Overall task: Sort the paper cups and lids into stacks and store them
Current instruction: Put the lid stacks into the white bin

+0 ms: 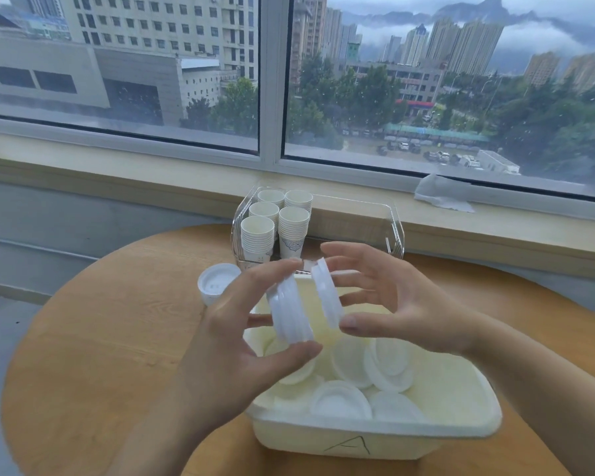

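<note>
My left hand (236, 333) pinches a small stack of white lids (289, 312) on edge between thumb and fingers. My right hand (389, 304) holds a single white lid (327, 295) on edge, just right of that stack, a small gap between them. Both hover above a white bin marked "A" (375, 436) that holds several loose white lids (364, 379). Behind it a clear plastic box (385, 228) contains several stacks of paper cups (275, 225) in its left part. A short stack of lids (217, 281) sits on the table to the left.
Everything stands on a round wooden table (110, 338) pushed against a window sill (152, 176). A crumpled white tissue (442, 194) lies on the sill at the right. The clear box's right half holds nothing that I can see.
</note>
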The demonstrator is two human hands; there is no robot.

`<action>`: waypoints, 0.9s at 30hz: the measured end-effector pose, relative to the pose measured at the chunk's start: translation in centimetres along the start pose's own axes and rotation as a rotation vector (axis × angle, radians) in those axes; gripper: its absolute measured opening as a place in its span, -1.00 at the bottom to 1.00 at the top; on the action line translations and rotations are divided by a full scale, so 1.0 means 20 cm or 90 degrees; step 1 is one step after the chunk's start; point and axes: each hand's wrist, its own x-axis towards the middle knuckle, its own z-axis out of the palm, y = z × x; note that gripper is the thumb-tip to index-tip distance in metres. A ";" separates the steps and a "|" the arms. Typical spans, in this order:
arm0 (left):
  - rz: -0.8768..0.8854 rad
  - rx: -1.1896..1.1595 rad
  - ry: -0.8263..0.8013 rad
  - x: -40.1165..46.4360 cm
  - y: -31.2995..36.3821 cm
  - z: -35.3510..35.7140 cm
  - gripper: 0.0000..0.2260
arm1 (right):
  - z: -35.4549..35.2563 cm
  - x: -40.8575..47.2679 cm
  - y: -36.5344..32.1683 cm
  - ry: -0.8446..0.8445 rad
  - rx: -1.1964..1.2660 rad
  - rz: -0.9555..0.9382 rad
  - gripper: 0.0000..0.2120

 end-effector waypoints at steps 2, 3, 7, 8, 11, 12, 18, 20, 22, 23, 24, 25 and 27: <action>0.006 -0.003 -0.025 0.00 0.02 0.01 -0.27 | 0.01 -0.01 -0.02 -0.014 0.010 -0.007 -0.23; 0.009 -0.004 -0.035 0.00 0.02 0.02 -0.27 | 0.02 -0.01 -0.03 -0.022 0.012 -0.008 -0.23; 0.016 -0.013 -0.039 0.01 0.05 0.02 -0.27 | 0.03 -0.02 -0.06 -0.055 -0.001 -0.012 -0.25; 0.013 -0.015 -0.038 0.01 0.05 0.02 -0.26 | 0.03 -0.03 -0.07 -0.059 -0.003 -0.013 -0.26; 0.013 -0.017 -0.042 0.00 0.06 0.02 -0.23 | 0.04 -0.03 -0.09 -0.061 -0.008 -0.013 -0.26; 0.015 -0.018 -0.042 0.00 0.06 0.02 -0.23 | 0.04 -0.03 -0.09 -0.059 -0.005 -0.013 -0.25; 0.021 -0.016 -0.023 0.00 0.08 0.03 -0.24 | 0.09 -0.05 -0.09 -0.016 0.023 -0.022 -0.30; 0.026 -0.011 -0.008 0.00 0.08 0.03 -0.24 | 0.11 -0.06 -0.08 0.012 0.039 -0.027 -0.31; 0.030 -0.012 -0.007 -0.01 0.08 0.03 -0.25 | 0.13 -0.07 -0.07 0.019 0.053 -0.031 -0.30; 0.030 -0.010 -0.012 -0.01 0.08 0.03 -0.24 | 0.13 -0.07 -0.07 0.014 0.059 -0.031 -0.30; 0.031 -0.007 -0.018 -0.01 0.08 0.03 -0.24 | 0.14 -0.07 -0.07 0.006 0.064 -0.030 -0.30; 0.035 -0.004 -0.023 -0.01 0.08 0.03 -0.24 | 0.14 -0.07 -0.07 0.000 0.070 -0.027 -0.30; 0.044 -0.004 -0.033 0.00 0.08 0.02 -0.26 | 0.14 -0.07 -0.07 -0.011 0.080 -0.022 -0.30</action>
